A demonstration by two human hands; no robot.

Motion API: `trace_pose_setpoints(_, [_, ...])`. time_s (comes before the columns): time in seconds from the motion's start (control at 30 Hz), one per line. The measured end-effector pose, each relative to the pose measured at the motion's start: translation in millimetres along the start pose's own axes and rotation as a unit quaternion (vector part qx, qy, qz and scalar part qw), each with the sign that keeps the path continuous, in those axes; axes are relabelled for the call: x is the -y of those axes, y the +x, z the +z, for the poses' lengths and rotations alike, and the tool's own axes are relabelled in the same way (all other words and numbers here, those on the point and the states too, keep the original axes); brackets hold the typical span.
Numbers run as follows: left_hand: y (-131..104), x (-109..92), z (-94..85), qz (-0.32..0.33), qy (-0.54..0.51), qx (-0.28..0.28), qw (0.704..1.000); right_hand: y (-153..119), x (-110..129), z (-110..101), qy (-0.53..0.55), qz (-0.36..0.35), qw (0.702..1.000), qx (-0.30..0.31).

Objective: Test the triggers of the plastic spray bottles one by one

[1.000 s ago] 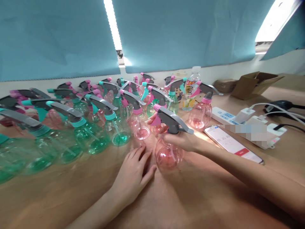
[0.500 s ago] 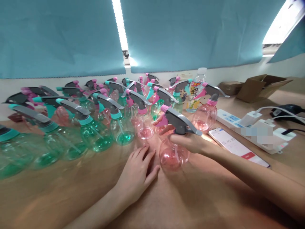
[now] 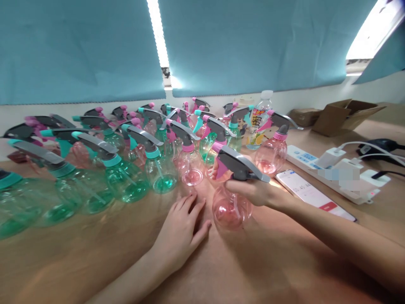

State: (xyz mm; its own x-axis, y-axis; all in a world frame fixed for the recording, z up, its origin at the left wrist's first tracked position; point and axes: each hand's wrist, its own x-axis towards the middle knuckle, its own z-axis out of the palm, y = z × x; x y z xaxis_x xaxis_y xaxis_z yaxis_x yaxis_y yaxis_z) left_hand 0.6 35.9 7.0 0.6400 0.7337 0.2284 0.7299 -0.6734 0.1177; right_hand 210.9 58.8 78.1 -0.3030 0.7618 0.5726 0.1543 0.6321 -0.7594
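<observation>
A pink spray bottle (image 3: 230, 210) with a grey sprayer head and pink trigger stands upright in front of me. My right hand (image 3: 253, 191) is wrapped round its neck from the right, with fingers curled at the trigger. Part of the neck is hidden behind that hand. Flat on the table just left of the bottle lies my left hand (image 3: 181, 226), fingers stretched out and holding nothing. Beyond its fingertips is another pink spray bottle (image 3: 190, 169), beside a green spray bottle (image 3: 162, 179).
Several more green and pink spray bottles crowd the left and back. To the right are a pink spray bottle (image 3: 271, 154), a phone (image 3: 311, 194) with a running timer, and a power strip (image 3: 338, 171) with chargers. An open cardboard box (image 3: 344, 118) sits farther back.
The fingers of my right hand have curled in around the trigger, and the sprayer head has dipped slightly. My left hand has stayed in place.
</observation>
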Motion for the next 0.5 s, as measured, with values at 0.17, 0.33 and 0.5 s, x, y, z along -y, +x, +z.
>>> trace_pose_setpoints(0.17, [0, 1, 1.5, 0.001, 0.000, -0.004, 1.000, -2, -2, -3, -0.035, 0.000, 0.999, 0.001])
trace_pose_setpoints(0.33, [-1, 1, 2.3, 0.004, -0.008, -0.015, 1.000, -5, -8, -3, -0.081, 0.013, 0.997, -0.012])
trace_pose_setpoints(0.5, [-1, 0, 0.6, 0.003, -0.002, -0.006, 1.000, -5, -13, 0, -0.060, 0.034, 0.998, -0.002])
